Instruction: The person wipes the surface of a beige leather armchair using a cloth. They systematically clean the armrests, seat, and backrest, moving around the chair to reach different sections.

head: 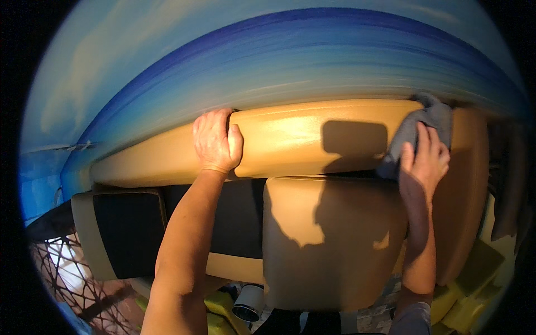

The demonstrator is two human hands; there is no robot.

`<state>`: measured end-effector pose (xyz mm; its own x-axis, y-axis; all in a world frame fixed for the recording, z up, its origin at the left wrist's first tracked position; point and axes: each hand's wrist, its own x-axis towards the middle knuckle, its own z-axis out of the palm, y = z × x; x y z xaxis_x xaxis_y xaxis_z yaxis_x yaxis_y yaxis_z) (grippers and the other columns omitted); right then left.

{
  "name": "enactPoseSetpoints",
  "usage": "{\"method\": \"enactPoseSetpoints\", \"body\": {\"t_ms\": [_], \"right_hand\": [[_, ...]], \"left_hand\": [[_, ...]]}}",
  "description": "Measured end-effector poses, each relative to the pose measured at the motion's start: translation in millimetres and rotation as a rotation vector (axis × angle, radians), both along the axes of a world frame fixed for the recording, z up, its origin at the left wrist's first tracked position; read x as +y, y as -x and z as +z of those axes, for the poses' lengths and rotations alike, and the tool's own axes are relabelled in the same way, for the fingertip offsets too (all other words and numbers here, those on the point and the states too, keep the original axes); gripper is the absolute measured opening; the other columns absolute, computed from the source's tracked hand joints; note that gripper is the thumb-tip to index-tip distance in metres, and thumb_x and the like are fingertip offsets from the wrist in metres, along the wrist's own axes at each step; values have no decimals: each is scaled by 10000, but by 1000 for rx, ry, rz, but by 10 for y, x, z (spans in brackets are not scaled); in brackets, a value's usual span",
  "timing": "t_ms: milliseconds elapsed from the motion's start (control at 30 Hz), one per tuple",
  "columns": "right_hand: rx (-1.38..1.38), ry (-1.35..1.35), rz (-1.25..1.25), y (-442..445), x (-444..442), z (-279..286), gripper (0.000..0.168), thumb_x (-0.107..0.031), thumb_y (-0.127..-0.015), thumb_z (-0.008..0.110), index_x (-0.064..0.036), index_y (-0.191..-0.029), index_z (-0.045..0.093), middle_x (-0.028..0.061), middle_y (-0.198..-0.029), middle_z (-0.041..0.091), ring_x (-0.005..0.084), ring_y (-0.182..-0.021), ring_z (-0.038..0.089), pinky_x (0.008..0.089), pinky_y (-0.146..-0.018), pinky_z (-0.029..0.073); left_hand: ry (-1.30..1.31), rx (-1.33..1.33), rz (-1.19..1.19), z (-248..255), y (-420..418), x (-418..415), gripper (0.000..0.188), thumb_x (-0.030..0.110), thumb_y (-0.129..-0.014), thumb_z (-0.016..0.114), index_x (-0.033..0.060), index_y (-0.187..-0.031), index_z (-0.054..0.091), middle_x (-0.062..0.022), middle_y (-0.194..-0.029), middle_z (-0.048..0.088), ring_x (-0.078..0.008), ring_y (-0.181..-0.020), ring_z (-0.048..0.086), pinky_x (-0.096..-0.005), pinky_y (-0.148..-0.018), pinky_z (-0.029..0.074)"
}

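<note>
A tan leather-like sofa backrest runs across in front of me, against a wall. My left hand grips its top edge, with the fingertips hidden behind it. Toward the right end, my right hand holds a grey cloth that drapes over the backrest's top beside the sofa armrest. Below the backrest, a loose-looking tan seat cushion lies at an angle, its near end closer to me. To its left, the black seat base is exposed.
The wall bears a painted sea and sky. Another cushion with a black face lies at the left. A white cylindrical container is below, near yellow-green padded pieces. A dark lattice stands at lower left.
</note>
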<state>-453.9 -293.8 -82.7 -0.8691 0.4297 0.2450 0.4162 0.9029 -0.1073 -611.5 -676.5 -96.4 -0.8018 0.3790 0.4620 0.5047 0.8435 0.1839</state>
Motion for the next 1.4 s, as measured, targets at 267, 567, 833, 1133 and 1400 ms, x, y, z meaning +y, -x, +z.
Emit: {"method": "enactPoseSetpoints", "body": {"t_ms": [267,567,833,1133,1400], "right_hand": [[452,373,601,530,-1148,-240,202,-17,-924,639,6,-1118,689,170,-1238,661,367,-1214,613,504,-1056,452],[99,87,784,489,-1182,-77,751,-365,-730,851,-165,-1403,585,89,-1471,500,343,-1339,478,547,-1108,366],[-9,-186,747,-37,-357,-645,355,-259,-849,694,-322,-1199,688,35,-1525,481,437,-1430,381,733,-1065,330],[248,245,1200,248,-1408,-968,438,-209,-901,637,-235,-1338,649,-49,-1564,485,250,-1426,465,578,-994,458],[342,-318,1222,85,-649,-1279,388,-231,-862,615,-177,-1239,690,0,-1357,624,222,-1340,522,417,-1152,389]], "left_hand": [[11,-13,-4,-15,-5,-83,322,205,-880,550,57,-1139,672,-146,-1048,690,-366,-1002,632,-465,-979,441],[19,29,3,-110,46,-167,281,203,-844,606,76,-1082,683,-125,-1012,690,-348,-982,631,-464,-966,441],[50,19,-15,-157,37,-49,327,243,-913,546,59,-1144,686,-141,-1076,705,-346,-1046,643,-455,-990,450],[39,48,-17,-316,50,-131,350,265,-928,546,68,-1179,690,-150,-1125,709,-349,-1080,646,-452,-1000,453],[70,-10,7,-286,87,-287,376,275,-963,511,62,-1221,683,-152,-1181,708,-326,-1135,646,-430,-1022,444]]}}
